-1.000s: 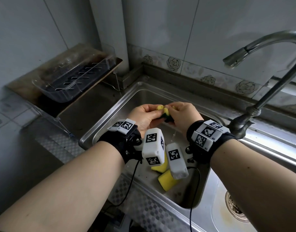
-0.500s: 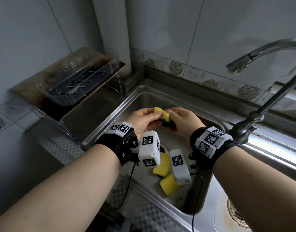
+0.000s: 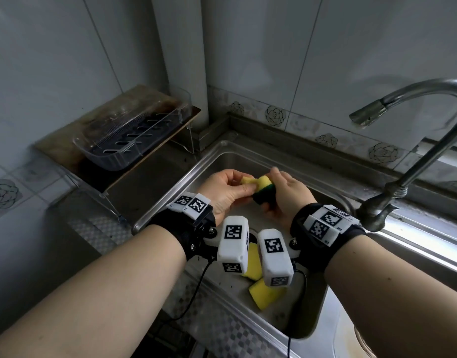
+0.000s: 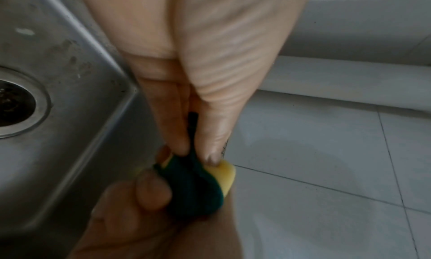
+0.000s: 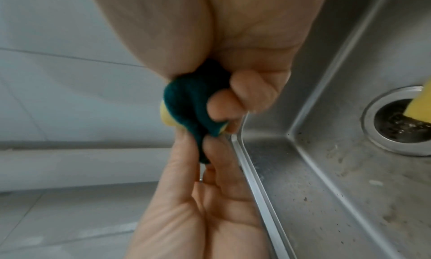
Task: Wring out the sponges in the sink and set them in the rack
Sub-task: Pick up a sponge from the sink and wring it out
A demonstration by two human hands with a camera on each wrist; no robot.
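Both hands hold one yellow sponge with a dark green scouring side (image 3: 261, 188) above the steel sink (image 3: 222, 153). My left hand (image 3: 230, 188) pinches its left end between thumb and fingers. My right hand (image 3: 284, 195) grips the right end, fingers curled round the green side (image 5: 186, 100). The sponge (image 4: 198, 185) is twisted and squashed between the two hands. Two more yellow sponges (image 3: 265, 293) lie on the sink floor near the front, partly hidden by the wrist cameras. The clear plastic rack (image 3: 129, 135) stands on a shelf at the left, with nothing in it.
A curved metal faucet (image 3: 413, 161) rises at the right of the sink, its spout high over the basin. The drain (image 4: 14, 104) lies below the hands. Tiled walls close the back and left. A second drain shows at the bottom right edge.
The hands have risen a little and turned, the right hand rolling over the sponge so more of the green side shows. The head view has tilted up slightly.
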